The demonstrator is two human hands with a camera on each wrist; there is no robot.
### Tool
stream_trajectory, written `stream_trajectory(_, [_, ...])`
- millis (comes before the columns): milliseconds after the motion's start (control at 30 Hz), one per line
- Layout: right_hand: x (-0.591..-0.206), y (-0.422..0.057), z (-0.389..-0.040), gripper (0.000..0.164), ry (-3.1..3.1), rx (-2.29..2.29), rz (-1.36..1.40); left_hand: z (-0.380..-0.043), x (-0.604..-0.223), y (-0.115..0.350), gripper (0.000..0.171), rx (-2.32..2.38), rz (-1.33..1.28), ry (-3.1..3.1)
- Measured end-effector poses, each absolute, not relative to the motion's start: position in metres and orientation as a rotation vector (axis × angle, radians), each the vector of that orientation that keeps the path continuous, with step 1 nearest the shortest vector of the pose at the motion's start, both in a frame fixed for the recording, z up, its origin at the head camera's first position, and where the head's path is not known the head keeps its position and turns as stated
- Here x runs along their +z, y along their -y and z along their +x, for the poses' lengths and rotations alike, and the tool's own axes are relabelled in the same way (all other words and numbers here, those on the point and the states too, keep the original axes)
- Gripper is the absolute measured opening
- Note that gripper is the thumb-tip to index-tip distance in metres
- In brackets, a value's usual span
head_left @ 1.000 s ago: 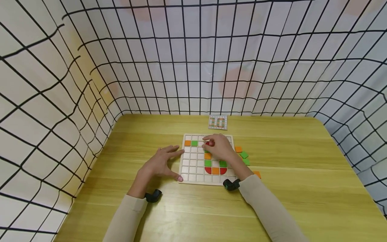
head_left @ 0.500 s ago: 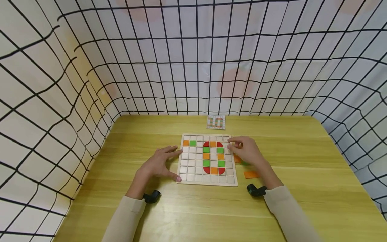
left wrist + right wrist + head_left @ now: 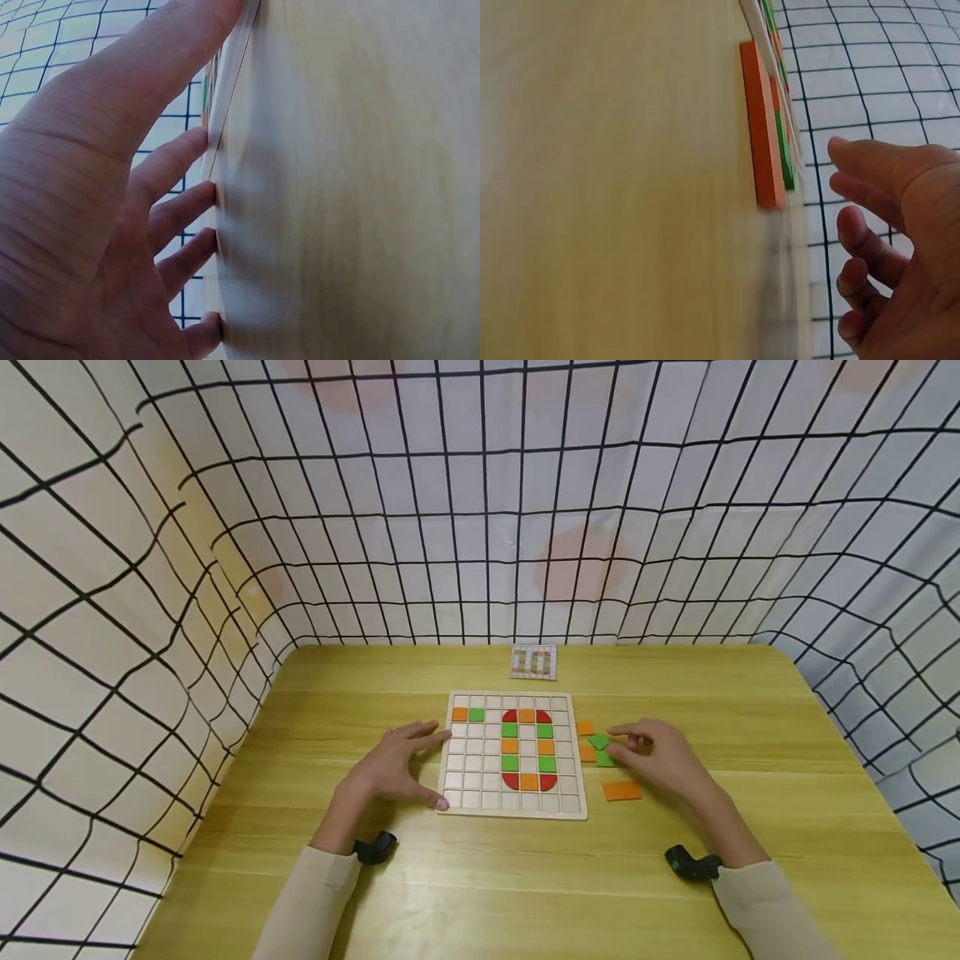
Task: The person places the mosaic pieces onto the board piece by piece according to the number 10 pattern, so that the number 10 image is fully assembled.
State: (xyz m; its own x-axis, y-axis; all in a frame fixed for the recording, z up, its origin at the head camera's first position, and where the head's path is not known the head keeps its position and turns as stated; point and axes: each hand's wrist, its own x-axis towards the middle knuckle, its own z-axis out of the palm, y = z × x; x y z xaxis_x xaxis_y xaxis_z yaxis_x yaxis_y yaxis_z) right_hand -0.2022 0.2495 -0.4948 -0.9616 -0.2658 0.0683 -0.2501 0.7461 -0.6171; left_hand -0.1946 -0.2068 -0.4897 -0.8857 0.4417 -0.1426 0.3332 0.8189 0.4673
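Observation:
A pale wooden grid board (image 3: 472, 781) lies at the middle of the table in the head view. Red, orange and green tiles form a closed ring on its right half, and an orange tile (image 3: 459, 715) and a green tile (image 3: 476, 715) sit at its upper left. My left hand (image 3: 393, 764) rests at the board's left side, thumb at the near corner, fingers spread. To the right, my right hand (image 3: 660, 760) hangs over the table with nothing in its fingers. Its fingertips are right beside a tilted green tile (image 3: 598, 741) and another green square (image 3: 605, 758).
Loose orange pieces lie right of the board, among them a longer orange piece (image 3: 622, 791) nearer me. Behind the board lies a small pattern card (image 3: 534, 662). Black wire grid (image 3: 487, 527) with white cloth behind it encloses the wooden table (image 3: 450, 893) at the back and sides.
My right hand has moved from the ring's top, off the board, to the loose tiles at the right. A red piece now shows at the ring's upper left corner. My left hand stays put.

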Motion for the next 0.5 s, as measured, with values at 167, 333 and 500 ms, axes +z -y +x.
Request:
stream_trajectory(167, [-0.497, -0.267, -0.191, 0.037, -2.895, -1.020, -0.449, -0.195, -0.491, 0.208, 0.117, 0.636, 0.612, -2.765])
stream_trajectory(333, [-0.504, -0.281, -0.182, 0.037, -2.870, -0.999, -0.464, -0.195, -0.491, 0.208, 0.117, 0.636, 0.614, -2.764])
stream_trajectory(500, [-0.509, -0.289, -0.176, 0.031, -2.881, -0.999, -0.591, -0.195, -0.491, 0.208, 0.117, 0.642, 0.617, -2.761])
